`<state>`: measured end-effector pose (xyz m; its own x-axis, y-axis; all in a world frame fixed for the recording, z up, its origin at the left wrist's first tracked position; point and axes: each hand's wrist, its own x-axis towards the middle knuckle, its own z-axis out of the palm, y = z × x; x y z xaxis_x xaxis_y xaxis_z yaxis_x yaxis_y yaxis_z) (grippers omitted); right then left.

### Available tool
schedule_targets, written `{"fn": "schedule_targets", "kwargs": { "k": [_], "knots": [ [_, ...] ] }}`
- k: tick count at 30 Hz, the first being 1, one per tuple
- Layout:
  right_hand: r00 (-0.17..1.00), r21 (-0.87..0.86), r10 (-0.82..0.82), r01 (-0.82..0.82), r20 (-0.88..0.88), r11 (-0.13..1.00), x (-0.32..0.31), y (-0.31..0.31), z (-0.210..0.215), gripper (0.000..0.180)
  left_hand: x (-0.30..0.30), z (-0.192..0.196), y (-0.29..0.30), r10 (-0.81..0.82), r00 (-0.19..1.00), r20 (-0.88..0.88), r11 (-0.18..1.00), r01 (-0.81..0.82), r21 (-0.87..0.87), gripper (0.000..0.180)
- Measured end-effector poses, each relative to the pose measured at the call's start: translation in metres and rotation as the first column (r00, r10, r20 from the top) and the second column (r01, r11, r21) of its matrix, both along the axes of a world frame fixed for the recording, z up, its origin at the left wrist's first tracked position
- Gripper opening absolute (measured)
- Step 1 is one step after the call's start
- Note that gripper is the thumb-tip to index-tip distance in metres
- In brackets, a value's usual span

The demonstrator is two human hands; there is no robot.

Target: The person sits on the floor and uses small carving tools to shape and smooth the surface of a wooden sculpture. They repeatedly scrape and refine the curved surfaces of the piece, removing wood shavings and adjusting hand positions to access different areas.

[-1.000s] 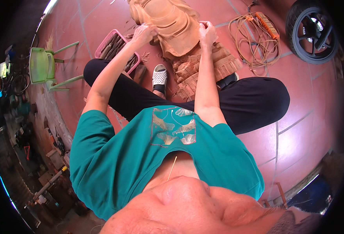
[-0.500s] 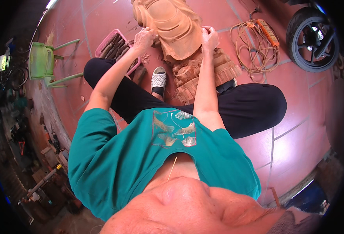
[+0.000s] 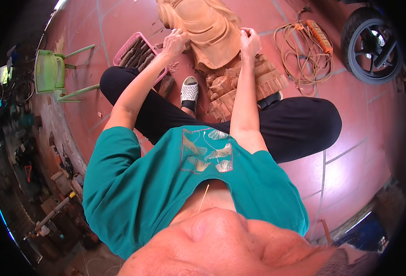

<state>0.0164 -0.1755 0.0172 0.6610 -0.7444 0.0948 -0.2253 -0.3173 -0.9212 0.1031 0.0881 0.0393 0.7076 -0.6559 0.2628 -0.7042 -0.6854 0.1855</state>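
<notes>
Your left hand [image 3: 174,43] had turned slightly, fingers less outstretched than a second earlier; your right hand [image 3: 250,43] stayed by the right edge of the robed wooden statue [image 3: 207,39]. Both had bent fingers; whether they gripped it, I couldn't tell. Ahead of you, its drapery folds were already cut; remaining work didn't show.

The one view comes from the left of two wide fisheye cameras on the person's head, facing steeply down and forward over the red-tiled floor [image 3: 350,119]. The loose teal short-sleeved shirt [image 3: 134,193] is close below the lens. The bare left hand [image 3: 175,42], bare right hand [image 3: 250,43] and tan carved wooden figure [image 3: 203,32] appear farther off; the upper frame cuts the figure. The floor's left edge bows along the rim.
</notes>
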Motion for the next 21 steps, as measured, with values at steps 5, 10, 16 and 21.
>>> {"fn": "schedule_targets", "kwargs": {
  "k": [5, 10, 16, 21],
  "knots": [
    [1.000, -0.033, -0.022, 0.022, -0.013, 0.999, 0.002, 0.000, 0.000, 0.011, -0.004, 0.002, -0.009, 0.000, 1.000, -0.024, 0.990, -0.003, -0.141, 0.009],
    [0.997, -0.021, -0.026, 0.025, -0.077, 0.999, 0.002, 0.004, 0.002, 0.010, 0.010, -0.005, -0.003, -0.047, 0.999, 0.013, 0.998, 0.048, -0.035, 0.010],
    [0.999, -0.007, -0.010, 0.010, -0.051, 1.000, 0.004, -0.003, -0.010, 0.011, -0.004, -0.007, -0.011, 0.098, 0.989, -0.113, 0.992, -0.106, -0.074, 0.006],
    [1.000, -0.020, -0.015, 0.015, -0.011, 1.000, 0.006, -0.002, -0.013, 0.010, -0.007, -0.014, -0.009, 0.083, 0.984, -0.159, 0.951, -0.126, -0.284, 0.008]
  ]
}}
